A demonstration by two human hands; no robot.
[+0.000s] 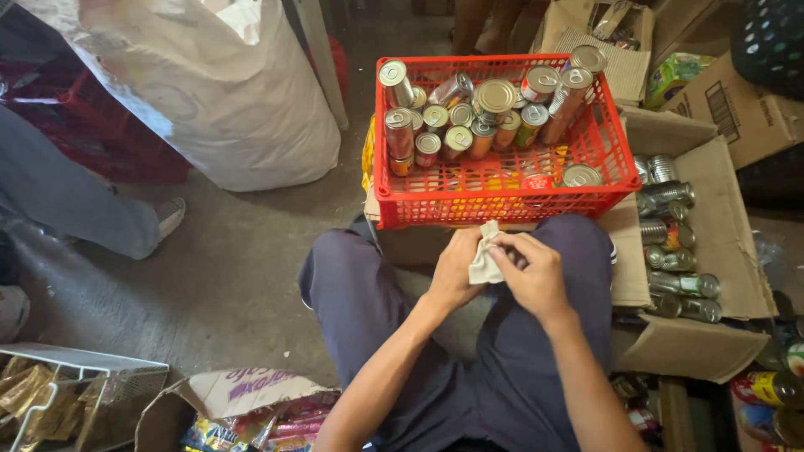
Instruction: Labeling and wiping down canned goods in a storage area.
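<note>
Both your hands are together in your lap: left hand (455,269) and right hand (529,272) pinch a small crumpled off-white cloth (485,259) between them, just in front of the red plastic lattice crate (502,197) of metal tins. No tin is in hand. You look to be readying the cloth, between cans. Next move likely calls for freeing one hand, reaching into the crate, lifting a tin cleanly. More tins lie in the open brown cardboard box (720,218) on your right.
</note>
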